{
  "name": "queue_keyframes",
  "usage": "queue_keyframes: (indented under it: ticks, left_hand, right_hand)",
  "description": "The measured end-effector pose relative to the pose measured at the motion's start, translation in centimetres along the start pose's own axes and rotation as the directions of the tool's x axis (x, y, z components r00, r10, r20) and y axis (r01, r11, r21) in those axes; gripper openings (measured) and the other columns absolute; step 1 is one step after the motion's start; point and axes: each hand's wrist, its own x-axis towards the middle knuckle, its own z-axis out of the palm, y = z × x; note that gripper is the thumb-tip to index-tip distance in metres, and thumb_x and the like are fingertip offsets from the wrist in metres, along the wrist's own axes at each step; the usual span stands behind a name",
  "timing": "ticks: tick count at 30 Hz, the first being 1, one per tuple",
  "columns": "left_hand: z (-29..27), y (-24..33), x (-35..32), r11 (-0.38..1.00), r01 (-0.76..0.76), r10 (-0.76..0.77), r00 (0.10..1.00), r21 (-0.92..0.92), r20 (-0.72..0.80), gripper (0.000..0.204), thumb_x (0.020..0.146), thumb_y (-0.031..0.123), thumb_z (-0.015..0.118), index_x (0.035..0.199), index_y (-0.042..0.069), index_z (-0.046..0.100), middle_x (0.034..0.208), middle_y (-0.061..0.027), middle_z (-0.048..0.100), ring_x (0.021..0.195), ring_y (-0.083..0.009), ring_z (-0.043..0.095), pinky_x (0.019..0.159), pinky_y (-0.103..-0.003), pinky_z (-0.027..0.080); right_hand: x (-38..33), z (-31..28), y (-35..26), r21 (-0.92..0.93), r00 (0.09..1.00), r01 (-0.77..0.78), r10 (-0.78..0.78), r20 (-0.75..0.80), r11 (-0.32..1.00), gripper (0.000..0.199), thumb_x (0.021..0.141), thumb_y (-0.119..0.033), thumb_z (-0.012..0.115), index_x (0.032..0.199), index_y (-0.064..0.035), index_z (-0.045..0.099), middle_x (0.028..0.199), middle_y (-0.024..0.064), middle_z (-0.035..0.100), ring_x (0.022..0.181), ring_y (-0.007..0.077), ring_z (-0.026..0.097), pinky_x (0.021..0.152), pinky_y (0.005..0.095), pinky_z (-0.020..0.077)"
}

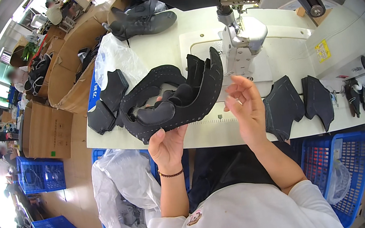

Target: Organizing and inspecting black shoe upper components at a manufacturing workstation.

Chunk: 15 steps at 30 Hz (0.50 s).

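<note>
My left hand (168,149) holds a black shoe upper (203,96) from below, its thumb on the near edge and a fingertip showing through the opening. The upper is curved, with pale stitch marks along its edges and a padded collar. Just right of it, my right hand (250,115) is raised with loosely bent fingers apart and nothing in them. Beyond that hand stands the post of a sewing machine (247,39). Stacked black cut pieces (282,105) lie to the right, with another stack (318,104) beside them. More black pieces (114,92) rest left of the upper.
A finished black shoe (144,23) stands at the table's far left, near clear plastic (118,57). A blue crate (351,168) sits below right; a white plastic bag (118,176) hangs below left. Cardboard boxes (46,130), blue baskets (41,174) and other people are farther left.
</note>
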Motion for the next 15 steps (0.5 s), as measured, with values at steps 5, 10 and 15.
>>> queue_keyframes:
  ticks: [5,10,15]
  left_hand:
    - [0.33,-0.32,-0.07,0.998,0.026,-0.028,0.999,-0.055,-0.035,0.06,0.069,-0.003,0.052,0.125,0.01,0.035,0.131,-0.0115,0.034,0.119,-0.0311,0.038,0.094,-0.052,0.039]
    - [0.45,-0.5,-0.14,0.999,0.033,-0.033,0.998,-0.008,-0.056,0.06,0.068,0.0,0.053,0.124,0.008,0.036,0.13,-0.0113,0.036,0.118,-0.0312,0.039,0.093,-0.053,0.038]
    - [0.8,-0.53,-0.26,0.995,0.037,-0.035,0.999,0.095,-0.022,0.06,0.072,0.006,0.052,0.128,0.006,0.031,0.129,-0.0135,0.036,0.117,-0.0309,0.04,0.096,-0.051,0.035]
  right_hand:
    - [0.29,0.32,-0.39,-0.204,0.99,0.117,-0.1,0.096,0.972,0.033,0.073,-0.004,0.067,0.103,-0.001,0.055,0.092,0.0039,0.046,0.072,0.0066,0.042,0.064,0.0193,0.0405]
    - [0.23,0.27,-0.15,-0.21,0.988,0.125,-0.103,0.112,0.97,0.028,0.071,-0.006,0.07,0.095,-0.0001,0.057,0.088,0.0033,0.047,0.069,0.0062,0.043,0.062,0.0187,0.0403]
    - [0.2,0.02,0.32,-0.141,0.996,0.034,-0.023,0.082,0.989,0.016,0.074,-0.005,0.067,0.084,0.0,0.055,0.084,0.0028,0.049,0.064,0.0055,0.045,0.059,0.0186,0.0396]
